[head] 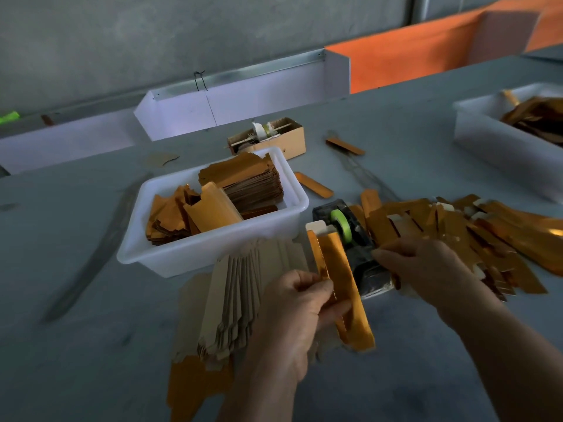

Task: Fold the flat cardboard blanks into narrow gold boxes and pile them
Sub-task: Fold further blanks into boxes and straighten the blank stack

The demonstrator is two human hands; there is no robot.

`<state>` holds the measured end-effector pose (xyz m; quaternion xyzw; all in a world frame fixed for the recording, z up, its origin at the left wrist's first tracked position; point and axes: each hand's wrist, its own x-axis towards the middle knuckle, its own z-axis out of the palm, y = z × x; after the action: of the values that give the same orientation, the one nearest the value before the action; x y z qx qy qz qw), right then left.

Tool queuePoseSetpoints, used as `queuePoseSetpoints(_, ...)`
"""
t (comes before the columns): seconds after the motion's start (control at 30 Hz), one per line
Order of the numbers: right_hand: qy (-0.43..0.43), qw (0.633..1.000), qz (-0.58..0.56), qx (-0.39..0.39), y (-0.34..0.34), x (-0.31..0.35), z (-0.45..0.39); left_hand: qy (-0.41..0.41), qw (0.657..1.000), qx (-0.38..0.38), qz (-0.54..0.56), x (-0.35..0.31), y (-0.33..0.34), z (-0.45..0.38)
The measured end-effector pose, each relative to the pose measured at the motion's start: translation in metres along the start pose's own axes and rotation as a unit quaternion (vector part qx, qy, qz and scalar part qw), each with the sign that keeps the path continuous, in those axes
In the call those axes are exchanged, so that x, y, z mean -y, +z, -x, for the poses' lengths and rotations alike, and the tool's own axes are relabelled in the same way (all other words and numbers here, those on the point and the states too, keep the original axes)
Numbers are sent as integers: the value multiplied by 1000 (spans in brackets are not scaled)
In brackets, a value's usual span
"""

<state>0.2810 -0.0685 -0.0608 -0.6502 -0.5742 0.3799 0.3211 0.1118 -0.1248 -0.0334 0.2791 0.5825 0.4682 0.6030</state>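
My left hand pinches a narrow gold box partly folded, its long edges turned up and a white flap at the far end. My right hand reaches over the black tape dispenser with the green roll, fingers curled at the dispenser's near end; what they grip is hidden. A fan of flat cardboard blanks, brown side up, lies under my left hand. A pile of folded gold boxes spreads on the table to the right.
A white tub behind the blanks holds more gold blanks. A small brown carton stands beyond it. Another white tub with gold pieces sits far right. Two loose gold strips lie on the grey table.
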Motion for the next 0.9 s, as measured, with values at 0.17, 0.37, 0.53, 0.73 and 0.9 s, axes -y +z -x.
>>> queuePoseSetpoints(0.17, 1, 1000, 1, 14, 9, -3, -6, -3, 1000, -4, -13, 5, 7, -7)
queuePoseSetpoints(0.37, -9, 1000, -21, -3, 16, 5, -8, -26, 1000, -6, -2, 9, 10, -13)
queuePoseSetpoints(0.53, -71, 989, -29, -128, 15, 11, 4, 1, 999, -35, -25, 10, 4, -14)
queuePoseSetpoints(0.73, -36, 994, -13, -102, 17, -2, 24, 35, 995, -42, -81, 15, 3, -15)
queuePoseSetpoints(0.9, -27, 993, 5, -112, 24, -12, 21, 95, 987, -16, -127, 13, 13, -16)
